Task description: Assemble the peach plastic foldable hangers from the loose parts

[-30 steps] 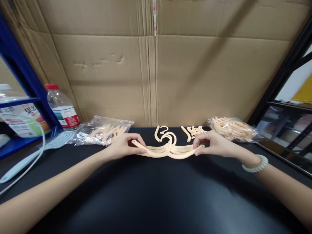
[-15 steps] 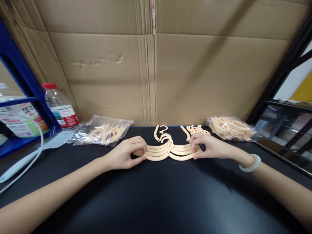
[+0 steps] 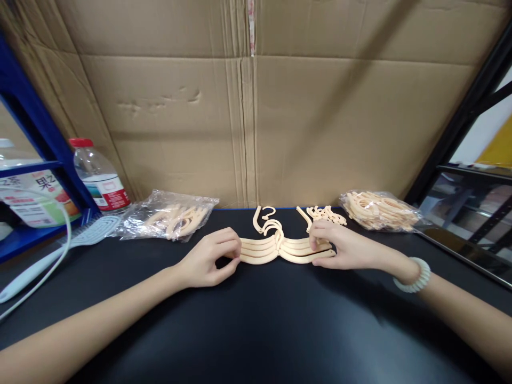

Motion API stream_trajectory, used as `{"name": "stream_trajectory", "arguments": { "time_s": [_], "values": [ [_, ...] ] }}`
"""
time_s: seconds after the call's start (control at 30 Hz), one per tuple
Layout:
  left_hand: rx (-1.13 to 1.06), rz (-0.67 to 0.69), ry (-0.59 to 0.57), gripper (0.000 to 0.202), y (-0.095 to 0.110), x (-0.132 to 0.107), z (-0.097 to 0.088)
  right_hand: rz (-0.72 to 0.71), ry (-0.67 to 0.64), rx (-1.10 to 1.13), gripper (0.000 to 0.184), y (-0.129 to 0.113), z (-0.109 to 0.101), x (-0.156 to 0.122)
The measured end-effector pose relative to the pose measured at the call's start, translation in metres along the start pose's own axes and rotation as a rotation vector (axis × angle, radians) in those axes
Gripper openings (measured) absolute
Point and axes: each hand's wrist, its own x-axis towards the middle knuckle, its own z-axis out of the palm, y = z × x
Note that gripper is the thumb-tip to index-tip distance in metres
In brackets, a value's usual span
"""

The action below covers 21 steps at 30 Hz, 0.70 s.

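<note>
Several beige clothes hangers lie flat on the black table, lined up one behind another, with their hooks bunched at the middle. My left hand is curled at their left ends, thumb and fingertips pinching there. At the right ends, my right hand has its fingers over the arms and its thumb against the front hanger. Behind the row are a loose hanger arm, a loose hook and another straight arm piece. A small pile of hooks lies behind my right hand.
Clear bags of hanger parts lie at the back left and back right. A pale blue hairbrush, a white cable and a red-capped bottle are on the left. Cardboard walls the back.
My left hand's fingers have drawn in at the hangers' left ends. My right thumb has slid slightly left, and the front hanger's right end now shows. The hangers have barely shifted.
</note>
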Motion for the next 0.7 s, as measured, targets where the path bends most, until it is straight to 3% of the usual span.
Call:
{"name": "stream_trajectory", "arguments": {
  "time_s": [0.17, 0.27, 0.37, 0.53, 0.7],
  "values": [
    [0.067, 0.056, 0.108, 0.014, -0.001, -0.001, 0.001, -0.089, -0.001, -0.092, 0.012, -0.022, 0.005, 0.002],
    [0.11, 0.088, 0.123, 0.017, -0.002, -0.002, 0.001, -0.137, 0.001, -0.221, 0.012, -0.033, 0.01, 0.001],
    [0.152, 0.067, 0.136, 0.019, -0.003, -0.003, 0.002, -0.187, -0.064, -0.212, 0.011, -0.043, 0.016, -0.001],
    [0.181, 0.034, 0.17, 0.022, -0.004, -0.004, 0.003, -0.151, -0.133, -0.191, 0.009, -0.051, 0.022, -0.005],
    [0.177, 0.048, 0.149, 0.026, -0.005, -0.004, 0.004, -0.133, -0.102, -0.207, 0.024, -0.053, 0.022, -0.006]
  ]
}}
